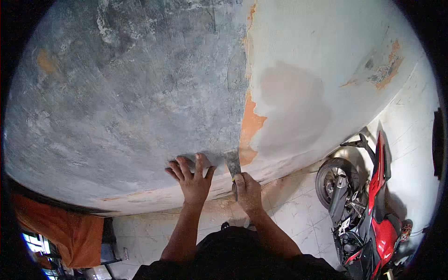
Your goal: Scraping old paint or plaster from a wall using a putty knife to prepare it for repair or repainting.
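My right hand [247,191] is closed round the handle of a putty knife [232,162]. Its wide metal blade lies against the wall [140,107], at the border between bare grey plaster and pale paint. An orange undercoat patch [251,126] shows along that ragged border, just above and right of the blade. To the left, my left hand [192,179] rests with spread fingers, its fingertips on the grey plaster. Nothing is held in it. The pale painted part [317,42] extends to the right and carries a soft shadow.
A red and black motorcycle [380,210] stands at the right beside another white wall [413,135]. Below the wall is a tiled floor [298,205] with light marbled tiles. An orange cloth [70,233] hangs at the lower left, close to some dark furniture.
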Tool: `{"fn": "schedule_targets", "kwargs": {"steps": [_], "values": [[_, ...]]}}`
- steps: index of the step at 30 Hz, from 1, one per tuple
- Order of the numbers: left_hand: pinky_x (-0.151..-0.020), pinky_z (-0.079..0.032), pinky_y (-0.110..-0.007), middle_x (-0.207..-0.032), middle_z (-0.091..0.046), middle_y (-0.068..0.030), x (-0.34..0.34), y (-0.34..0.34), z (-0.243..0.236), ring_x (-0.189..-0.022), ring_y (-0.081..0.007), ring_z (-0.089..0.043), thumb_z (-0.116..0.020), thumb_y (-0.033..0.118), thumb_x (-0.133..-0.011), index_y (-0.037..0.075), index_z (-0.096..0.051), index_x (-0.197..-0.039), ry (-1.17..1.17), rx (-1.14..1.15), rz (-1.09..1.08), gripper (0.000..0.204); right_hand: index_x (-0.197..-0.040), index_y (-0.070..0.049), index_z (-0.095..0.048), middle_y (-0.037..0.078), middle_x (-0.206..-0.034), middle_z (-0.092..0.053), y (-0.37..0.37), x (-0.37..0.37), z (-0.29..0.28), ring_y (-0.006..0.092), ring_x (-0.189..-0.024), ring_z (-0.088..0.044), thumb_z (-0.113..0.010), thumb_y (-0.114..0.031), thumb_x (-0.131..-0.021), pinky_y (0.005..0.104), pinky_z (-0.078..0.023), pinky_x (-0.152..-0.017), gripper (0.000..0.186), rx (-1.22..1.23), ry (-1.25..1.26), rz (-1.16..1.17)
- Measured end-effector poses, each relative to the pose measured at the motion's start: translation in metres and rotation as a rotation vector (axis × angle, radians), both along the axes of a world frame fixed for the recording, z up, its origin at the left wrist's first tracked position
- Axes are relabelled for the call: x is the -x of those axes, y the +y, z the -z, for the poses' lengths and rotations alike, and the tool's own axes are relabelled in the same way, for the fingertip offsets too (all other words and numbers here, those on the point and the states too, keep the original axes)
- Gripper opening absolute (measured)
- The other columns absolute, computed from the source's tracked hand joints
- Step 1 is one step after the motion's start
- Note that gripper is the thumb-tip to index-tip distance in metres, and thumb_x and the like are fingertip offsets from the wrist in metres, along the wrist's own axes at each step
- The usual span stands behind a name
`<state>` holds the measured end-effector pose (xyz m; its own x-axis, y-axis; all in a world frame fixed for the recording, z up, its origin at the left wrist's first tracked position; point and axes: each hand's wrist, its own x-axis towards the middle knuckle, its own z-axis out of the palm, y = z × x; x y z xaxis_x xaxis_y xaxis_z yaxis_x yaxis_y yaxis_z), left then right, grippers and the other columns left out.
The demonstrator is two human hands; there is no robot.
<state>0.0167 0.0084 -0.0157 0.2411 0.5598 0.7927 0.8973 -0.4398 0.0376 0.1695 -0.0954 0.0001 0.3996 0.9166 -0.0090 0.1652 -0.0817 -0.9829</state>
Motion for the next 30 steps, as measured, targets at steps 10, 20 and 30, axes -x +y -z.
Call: {"fn": "schedule_targets", "kwargs": {"steps": [10, 20, 30], "values": [[-0.106, -0.01, -0.078, -0.158, -0.003, -0.0273, 0.004, -0.004, 0.005, -0.144, -0.0551, 0.001, -0.077, 0.051, -0.079, 0.03, -0.029, -0.152, -0.008, 0.021, 0.003, 0.09, -0.087, -0.001, -0.058, 0.006, -0.059, -0.057, 0.004, 0.005, -0.021, 0.0155, -0.048, -0.055, -0.046, -0.038, -0.103, 0.0341, -0.046, -0.049, 0.042, 0.024, 0.082, -0.051], [-0.106, -0.008, -0.078, -0.159, -0.003, -0.026, 0.005, -0.007, 0.003, -0.144, -0.0544, 0.003, -0.075, 0.052, -0.08, 0.03, -0.027, -0.153, -0.001, 0.019, 0.012, 0.09, -0.088, -0.001, -0.058, 0.003, -0.055, -0.053, -0.001, 0.015, -0.026, 0.0125, -0.044, -0.051, -0.046, -0.036, -0.104, 0.031, -0.042, -0.045, 0.04, 0.022, 0.172, -0.031], [-0.108, -0.006, -0.077, -0.159, 0.002, -0.0266, 0.003, -0.006, 0.001, -0.143, -0.0562, 0.005, -0.076, 0.055, -0.077, 0.023, -0.025, -0.154, 0.042, 0.003, 0.002, 0.098, -0.088, 0.0, -0.057, 0.004, -0.058, -0.054, -0.005, 0.006, 0.008, 0.012, -0.043, -0.05, -0.046, -0.03, -0.104, 0.0304, -0.041, -0.042, 0.036, -0.025, 0.06, -0.018]]}}
